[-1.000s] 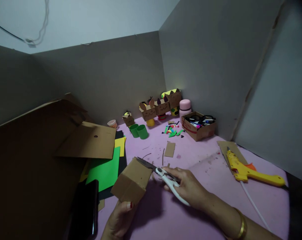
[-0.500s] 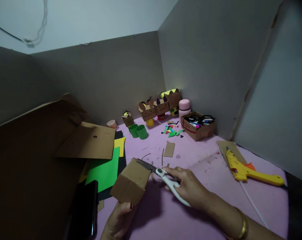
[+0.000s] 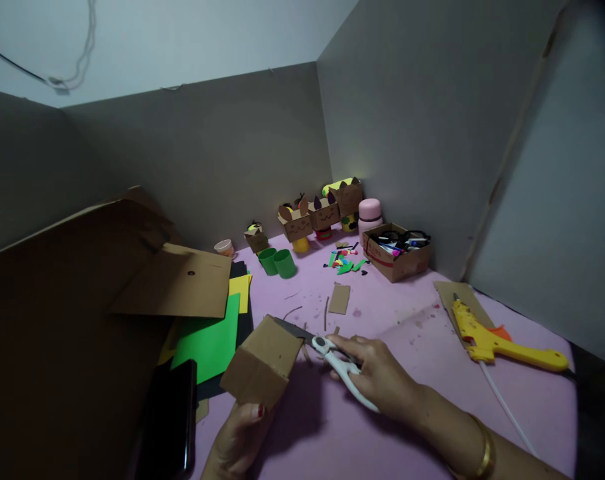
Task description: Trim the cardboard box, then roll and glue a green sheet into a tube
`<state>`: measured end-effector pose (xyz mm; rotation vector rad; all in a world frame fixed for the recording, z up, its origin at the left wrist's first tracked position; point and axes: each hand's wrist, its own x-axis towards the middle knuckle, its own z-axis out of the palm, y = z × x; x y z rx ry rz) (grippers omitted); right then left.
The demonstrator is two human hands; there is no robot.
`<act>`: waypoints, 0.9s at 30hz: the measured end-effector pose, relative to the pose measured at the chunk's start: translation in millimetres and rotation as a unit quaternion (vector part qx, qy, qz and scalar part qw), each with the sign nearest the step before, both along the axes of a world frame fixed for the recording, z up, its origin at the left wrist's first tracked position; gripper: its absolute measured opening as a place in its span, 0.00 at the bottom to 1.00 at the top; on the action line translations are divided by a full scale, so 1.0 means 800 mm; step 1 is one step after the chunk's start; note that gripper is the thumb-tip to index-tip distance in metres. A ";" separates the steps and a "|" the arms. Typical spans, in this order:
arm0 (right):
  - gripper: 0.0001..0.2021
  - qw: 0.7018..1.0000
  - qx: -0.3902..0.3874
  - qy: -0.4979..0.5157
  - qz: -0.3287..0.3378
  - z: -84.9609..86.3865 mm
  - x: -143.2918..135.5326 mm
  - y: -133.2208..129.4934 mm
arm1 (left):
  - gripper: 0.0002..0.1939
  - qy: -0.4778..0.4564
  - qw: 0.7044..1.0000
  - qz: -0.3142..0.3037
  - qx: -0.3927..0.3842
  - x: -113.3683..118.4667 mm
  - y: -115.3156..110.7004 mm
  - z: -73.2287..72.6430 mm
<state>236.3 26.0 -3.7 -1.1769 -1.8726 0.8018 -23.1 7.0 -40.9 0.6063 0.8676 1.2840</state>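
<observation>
"Where's the box (image 3: 262, 363)?"

"In the left hand (image 3: 239, 433), tilted, ahead of the wrist. That hand grips it from below, thumb against the near side; the other fingers are mostly hidden."

"And the right hand (image 3: 382, 377)?"

"Closed round the white handles of the scissors (image 3: 339, 366). A dark blade lies at the box's upper edge — I can't tell how far apart the blades stand. There's a gold bangle (image 3: 488, 457) further back on that arm."

"What's just past the hands?"

"Thin strips (image 3: 326, 313) and a small flat card (image 3: 339, 299), lying on the pink table (image 3: 407, 353)."

"Left of the left hand?"

"A black glossy slab (image 3: 171, 420), near it. Ahead of that a green sheet (image 3: 207, 347), then a yellow sheet (image 3: 244, 293). Big cardboard (image 3: 82, 333) rises further left."

"Right of the right hand?"

"A yellow glue gun (image 3: 487, 345), well apart from it, its nozzle end over a piece of board (image 3: 477, 308)."

"And far ahead of both?"

"Two green cups (image 3: 285, 265), coloured scraps (image 3: 346, 268) and a carton (image 3: 399, 263) of pens. Behind those — box-headed figures (image 3: 296, 230) and a pink flask (image 3: 369, 212)."
</observation>
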 end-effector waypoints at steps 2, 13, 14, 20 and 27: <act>0.21 1.000 0.001 0.006 0.005 -0.001 0.000 0.000 | 0.39 -0.002 1.000 0.005 0.011 0.001 -0.001 0.003; 0.24 1.000 -0.006 0.000 -0.008 -0.002 0.000 0.000 | 0.38 0.000 1.000 -0.031 -0.001 0.012 -0.004 0.025; 0.24 1.000 -0.005 0.001 -0.009 -0.003 -0.001 0.000 | 0.39 -0.002 1.000 -0.028 -0.001 0.012 -0.004 0.024; 0.26 0.998 -0.018 0.053 -0.037 -0.012 -0.006 0.003 | 0.42 0.017 1.000 0.010 -0.003 0.015 -0.002 0.026; 0.26 0.972 -0.121 0.201 -0.015 -0.012 -0.010 0.007 | 0.43 0.096 0.987 0.125 -0.032 0.024 0.005 0.043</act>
